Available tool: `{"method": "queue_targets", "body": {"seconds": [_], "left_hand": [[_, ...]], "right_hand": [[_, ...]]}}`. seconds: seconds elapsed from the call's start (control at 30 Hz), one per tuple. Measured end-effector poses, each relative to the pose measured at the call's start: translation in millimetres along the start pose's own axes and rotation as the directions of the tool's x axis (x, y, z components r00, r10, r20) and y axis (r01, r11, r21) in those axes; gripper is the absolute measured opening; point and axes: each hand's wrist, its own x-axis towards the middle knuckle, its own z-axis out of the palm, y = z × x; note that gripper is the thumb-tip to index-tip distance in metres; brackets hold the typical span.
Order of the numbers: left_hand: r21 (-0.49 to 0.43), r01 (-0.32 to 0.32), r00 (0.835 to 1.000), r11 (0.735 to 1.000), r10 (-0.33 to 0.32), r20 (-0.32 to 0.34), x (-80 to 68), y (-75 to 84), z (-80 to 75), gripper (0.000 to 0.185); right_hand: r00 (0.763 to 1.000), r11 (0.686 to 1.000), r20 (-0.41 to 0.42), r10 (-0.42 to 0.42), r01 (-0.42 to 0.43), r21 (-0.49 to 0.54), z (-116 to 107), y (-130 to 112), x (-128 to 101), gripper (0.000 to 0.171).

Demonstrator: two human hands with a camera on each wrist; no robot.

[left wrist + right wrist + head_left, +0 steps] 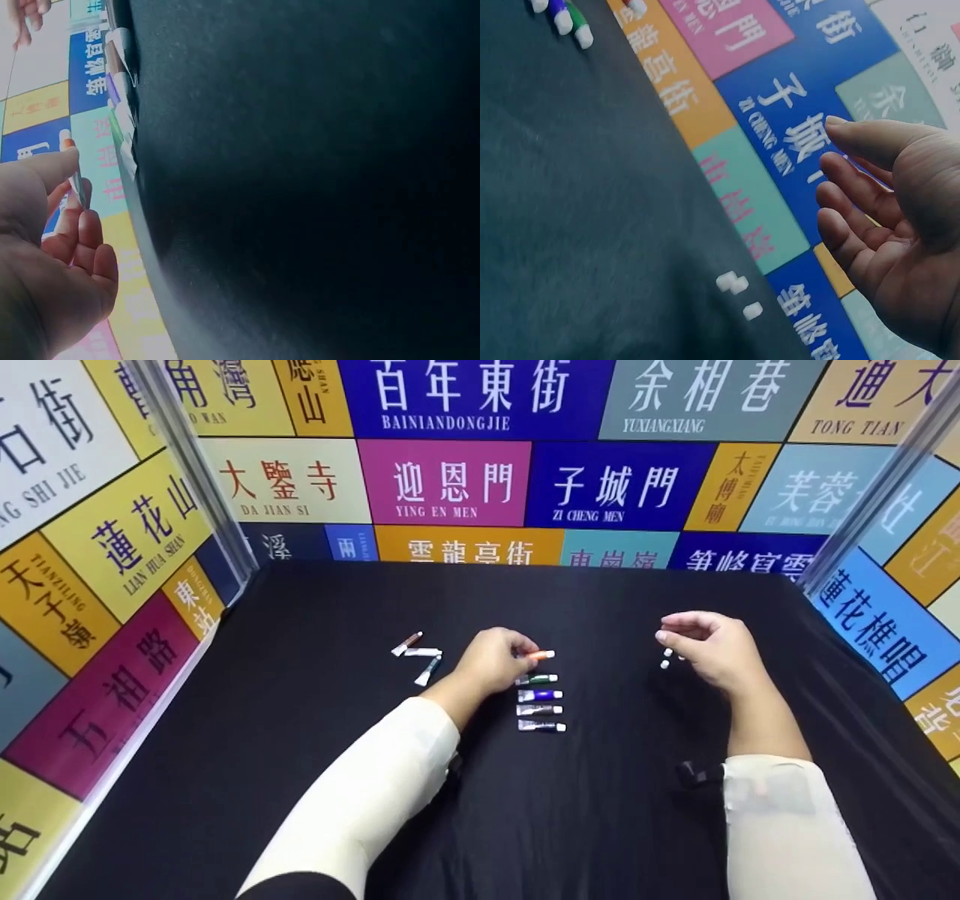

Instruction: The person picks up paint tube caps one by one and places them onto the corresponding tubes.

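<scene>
My left hand [495, 661] pinches a small orange paint tube [541, 655] between thumb and fingers, its white cap pointing right. In the left wrist view the tube [76, 180] sits at my fingertips, clear of the cloth. Just nearer than that hand lie a green tube [541, 679], a blue-violet tube [540, 695], a brown tube [539, 710] and a black tube [541, 727], in a column with caps rightward. My right hand [709, 649] hovers above several small white pieces [665, 664], fingers loosely bent, thumb apart from them. Nothing shows between those fingers in the right wrist view.
Left of my left hand lie a reddish-brown tube [407, 643], a white tube [423, 652] and a dark teal tube [428, 670], close together at differing angles. A black cloth [600, 795] covers the table. Panels with printed street signs [442, 484] enclose the back and sides.
</scene>
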Motion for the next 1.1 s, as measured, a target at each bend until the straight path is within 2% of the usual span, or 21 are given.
{"method": "queue_targets", "body": {"seconds": [0.27,0.57,0.8,1.1], "left_hand": [[0.034,0.035,0.999,0.999,-0.036,0.027,5.2,-4.6,4.1,0.014],[0.033,0.065,0.997,0.997,-0.066,0.049,10.6,-5.9,7.4,0.013],[0.041,0.100,0.992,0.994,-0.103,0.076,13.0,-5.4,11.4,0.014],[0.091,0.143,0.984,0.986,-0.151,0.091,15.7,-2.5,15.1,0.015]], "right_hand": [[0.997,0.991,0.052,0.059,-0.064,0.114,5.0,31.7,6.5,0.049],[0.983,0.978,0.104,0.154,-0.166,0.123,8.2,55.3,8.8,0.052],[0.976,0.982,0.138,0.169,-0.179,0.059,12.2,65.6,8.7,0.050],[0.981,0.990,0.147,0.126,-0.115,-0.085,16.0,64.2,6.5,0.043]]}}
